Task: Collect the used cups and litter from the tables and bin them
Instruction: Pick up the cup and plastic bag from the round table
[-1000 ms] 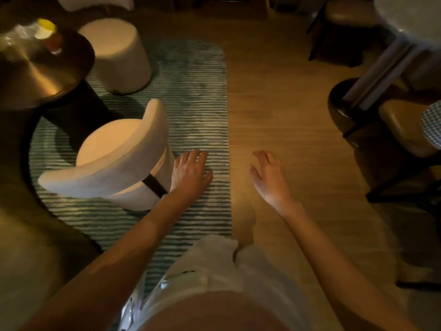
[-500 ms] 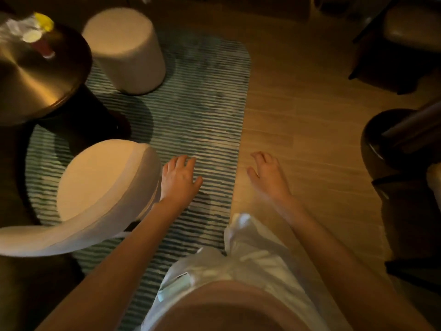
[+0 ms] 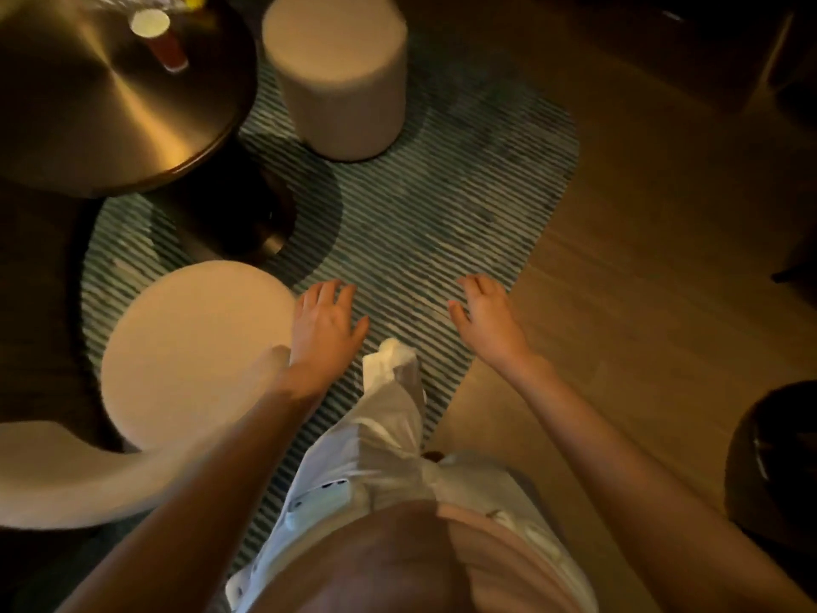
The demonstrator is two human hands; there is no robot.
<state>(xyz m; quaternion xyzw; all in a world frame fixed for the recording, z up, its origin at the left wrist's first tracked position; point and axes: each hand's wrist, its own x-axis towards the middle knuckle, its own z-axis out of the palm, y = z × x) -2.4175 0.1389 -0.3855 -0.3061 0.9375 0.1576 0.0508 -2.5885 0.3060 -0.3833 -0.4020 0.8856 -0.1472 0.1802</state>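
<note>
Cups and litter lie far from both hands, up on the round table at the top left, while the hands hang low and near, holding nothing. Nearest the camera, the left hand [image 3: 326,323] is spread palm down with its fingers straight and apart, just beside the edge of the pale chair seat [image 3: 194,347]; whether it touches the seat cannot be told. The right hand [image 3: 486,318] is likewise flat and loose, fingers apart, over the edge of the striped rug [image 3: 420,214] where it meets the wooden floor [image 3: 663,214]. Between the two arms a leg in white trousers [image 3: 389,418] steps forward onto the rug. Beyond the chair stands the dark base of the round table [image 3: 88,104], whose brushed metal top shines. A round pale stool [image 3: 340,73] stands on the rug just right of the table. On the far part of the tabletop a red paper cup [image 3: 157,37] stands upright, with crumpled clear wrapping [image 3: 128,0] behind it at the frame's edge, partly cut off and blurred.
</note>
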